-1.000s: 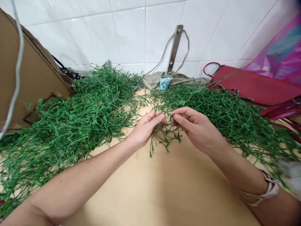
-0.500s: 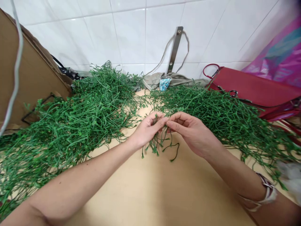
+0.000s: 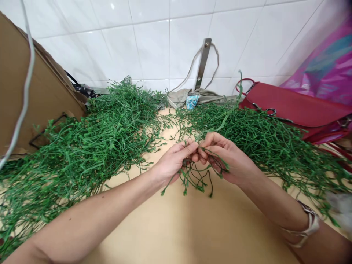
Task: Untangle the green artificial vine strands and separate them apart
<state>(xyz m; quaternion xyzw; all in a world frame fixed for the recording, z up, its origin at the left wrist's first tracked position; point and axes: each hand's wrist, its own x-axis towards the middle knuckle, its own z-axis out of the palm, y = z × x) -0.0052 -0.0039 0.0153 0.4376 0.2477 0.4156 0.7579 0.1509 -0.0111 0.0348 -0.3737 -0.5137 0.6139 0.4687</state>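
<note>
My left hand [image 3: 173, 161] and my right hand [image 3: 228, 157] meet fingertip to fingertip above the tan table [image 3: 192, 227]. Both pinch the same green plastic sprig [image 3: 196, 176], whose thin stems dangle below the fingers. A longer stem of it rises from the right hand up toward the red bag. A large heap of the same green sprigs [image 3: 82, 146] lies to the left of my hands, and a second heap [image 3: 264, 135] spreads out to the right.
A cardboard box [image 3: 30, 91] stands at the left with a grey cable in front of it. A red bag [image 3: 294, 106], a pink plastic bag [image 3: 324, 69], a grey cloth bag [image 3: 189, 96] and a small blue-filled cup [image 3: 191, 101] sit by the tiled wall.
Both hands have drawn nearer to me with the sprig. The fingers have closed tighter together, and one long stem now sticks up at the right.
</note>
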